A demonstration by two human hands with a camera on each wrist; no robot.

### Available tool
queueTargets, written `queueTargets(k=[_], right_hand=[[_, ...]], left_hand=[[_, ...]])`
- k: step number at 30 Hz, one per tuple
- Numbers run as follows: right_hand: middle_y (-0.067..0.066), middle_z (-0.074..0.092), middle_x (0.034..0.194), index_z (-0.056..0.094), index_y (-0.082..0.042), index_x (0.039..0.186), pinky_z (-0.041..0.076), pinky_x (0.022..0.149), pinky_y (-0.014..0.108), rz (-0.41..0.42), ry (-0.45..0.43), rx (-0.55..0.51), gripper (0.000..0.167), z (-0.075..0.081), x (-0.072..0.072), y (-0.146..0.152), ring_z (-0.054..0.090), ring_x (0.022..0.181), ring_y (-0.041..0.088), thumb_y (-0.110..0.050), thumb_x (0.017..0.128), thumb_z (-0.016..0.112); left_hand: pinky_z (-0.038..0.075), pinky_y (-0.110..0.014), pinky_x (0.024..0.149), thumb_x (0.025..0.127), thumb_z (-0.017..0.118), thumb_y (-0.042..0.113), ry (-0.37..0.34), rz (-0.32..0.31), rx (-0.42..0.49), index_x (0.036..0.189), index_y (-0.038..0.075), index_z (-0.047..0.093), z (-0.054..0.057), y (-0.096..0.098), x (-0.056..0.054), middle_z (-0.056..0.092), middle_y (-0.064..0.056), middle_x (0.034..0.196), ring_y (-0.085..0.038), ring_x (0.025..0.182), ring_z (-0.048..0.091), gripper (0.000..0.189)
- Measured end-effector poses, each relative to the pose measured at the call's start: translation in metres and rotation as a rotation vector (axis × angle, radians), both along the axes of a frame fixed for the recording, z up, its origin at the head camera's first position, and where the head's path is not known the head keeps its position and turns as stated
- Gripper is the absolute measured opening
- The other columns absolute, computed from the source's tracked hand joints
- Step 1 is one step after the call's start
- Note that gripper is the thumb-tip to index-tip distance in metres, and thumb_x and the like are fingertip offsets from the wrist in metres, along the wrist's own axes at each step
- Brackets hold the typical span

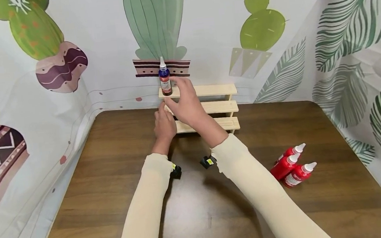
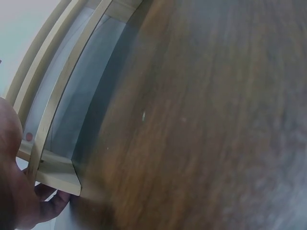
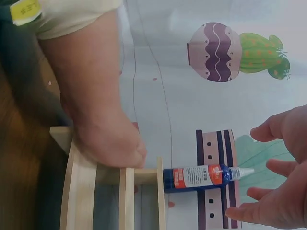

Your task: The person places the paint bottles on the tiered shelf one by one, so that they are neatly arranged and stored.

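Atop the wooden rack [image 1: 219, 107] the left hand [image 1: 165, 124] grips, the blue nozzle bottle [image 1: 165, 80] stands upright, left of the nearer, splayed right hand [image 1: 188, 102].

Is a blue bottle [image 1: 164, 78] with white pointed nozzle and red-white label; stands upright on the top tier, left end, of a pale three-tier wooden rack [image 1: 219, 107].

Your head view looks forward and down over the worktop [image 1: 113, 176]; your wrist views look from closer, turned sideways, all three sharing the wooden rack [image 1: 213, 90].
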State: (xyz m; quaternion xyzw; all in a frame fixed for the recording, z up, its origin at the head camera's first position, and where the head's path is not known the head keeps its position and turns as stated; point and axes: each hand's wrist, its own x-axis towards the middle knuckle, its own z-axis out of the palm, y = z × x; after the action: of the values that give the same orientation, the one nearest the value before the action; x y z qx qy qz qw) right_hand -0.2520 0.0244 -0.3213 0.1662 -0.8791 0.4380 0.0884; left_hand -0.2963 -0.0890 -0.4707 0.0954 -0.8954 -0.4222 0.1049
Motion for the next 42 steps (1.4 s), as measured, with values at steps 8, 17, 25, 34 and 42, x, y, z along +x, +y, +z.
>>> queueTargets(k=[8,17,25,34,42], right_hand=[[0.019,0.045,0.161,0.056,-0.009,0.15,0.028,0.13,0.055,-0.028,0.167,0.337,0.053,-0.017,0.01,0.013,0.031,0.159,0.039,-0.024,0.101,0.068],[0.017,0.045,0.162,0.062,-0.01,0.145,0.024,0.13,0.064,-0.007,0.057,0.545,0.047,-0.025,0.035,0.032,0.029,0.161,0.04,-0.033,0.104,0.064],[0.016,0.055,0.15,0.062,-0.006,0.141,0.048,0.117,0.05,0.05,0.058,0.447,0.044,-0.031,0.056,0.058,0.054,0.141,0.034,-0.029,0.104,0.065],[0.013,0.064,0.141,0.066,-0.007,0.135,0.049,0.115,0.049,0.033,-0.012,0.463,0.038,-0.038,0.07,0.081,0.057,0.138,0.034,-0.029,0.104,0.064],[0.01,0.074,0.127,0.071,-0.006,0.124,0.053,0.109,0.047,0.107,-0.005,0.453,0.03,-0.039,0.082,0.096,0.067,0.124,0.029,-0.027,0.104,0.066]], left_hand=[[0.052,-0.069,0.09,0.116,0.018,0.038,-0.02,0.006,-0.021,0.165,0.032,0.027,-0.005,0.002,0.001,0.049,-0.02,0.145,-0.046,0.123,0.06,0.051],[0.051,-0.07,0.089,0.115,0.014,0.042,-0.024,-0.026,-0.033,0.164,0.031,0.024,-0.003,0.004,0.003,0.049,-0.022,0.143,-0.047,0.119,0.061,0.052],[0.053,-0.07,0.088,0.115,0.016,0.04,0.009,0.008,-0.03,0.163,0.029,0.028,-0.004,0.0,0.002,0.051,-0.023,0.139,-0.048,0.115,0.063,0.051],[0.053,-0.069,0.082,0.116,0.019,0.039,0.027,0.027,-0.018,0.162,0.03,0.031,-0.003,0.001,0.003,0.054,-0.023,0.134,-0.046,0.11,0.063,0.049],[0.053,-0.069,0.081,0.116,0.02,0.039,0.037,0.035,-0.024,0.162,0.03,0.032,-0.002,0.004,0.001,0.054,-0.023,0.133,-0.046,0.109,0.064,0.049]])
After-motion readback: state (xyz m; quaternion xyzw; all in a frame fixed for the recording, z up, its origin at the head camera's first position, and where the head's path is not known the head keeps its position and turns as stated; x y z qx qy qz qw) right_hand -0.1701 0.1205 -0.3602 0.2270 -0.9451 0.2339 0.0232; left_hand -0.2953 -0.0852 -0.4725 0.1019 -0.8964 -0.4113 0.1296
